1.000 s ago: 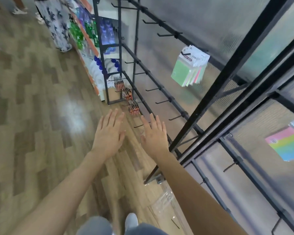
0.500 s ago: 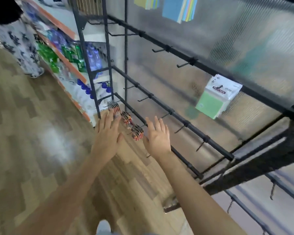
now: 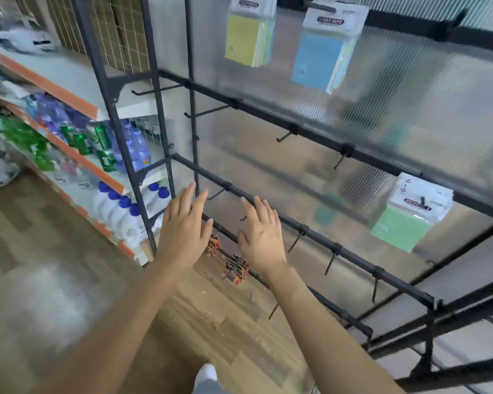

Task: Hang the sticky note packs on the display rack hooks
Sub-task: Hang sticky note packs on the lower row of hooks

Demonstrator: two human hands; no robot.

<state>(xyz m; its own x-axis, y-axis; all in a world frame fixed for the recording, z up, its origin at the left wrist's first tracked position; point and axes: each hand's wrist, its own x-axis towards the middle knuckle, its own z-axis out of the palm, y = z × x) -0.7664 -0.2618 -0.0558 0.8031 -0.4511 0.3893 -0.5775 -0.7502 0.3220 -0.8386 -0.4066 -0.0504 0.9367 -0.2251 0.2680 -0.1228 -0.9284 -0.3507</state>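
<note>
Head view shows both hands, left (image 3: 184,228) and right (image 3: 261,237), spread wide and empty before the display rack (image 3: 310,226), three sticky note packs (image 3: 410,214) already hung; bare hooks (image 3: 332,258) could snag fingers.

Three sticky note packs hang on the black display rack (image 3: 310,135).
The yellow pack (image 3: 248,35) hangs at 12 o'clock, the blue pack (image 3: 323,52) at 1, the green pack (image 3: 404,216) at 3.

Matt black metal rack (image 3: 319,227); wood-look floor (image 3: 54,251).
</note>
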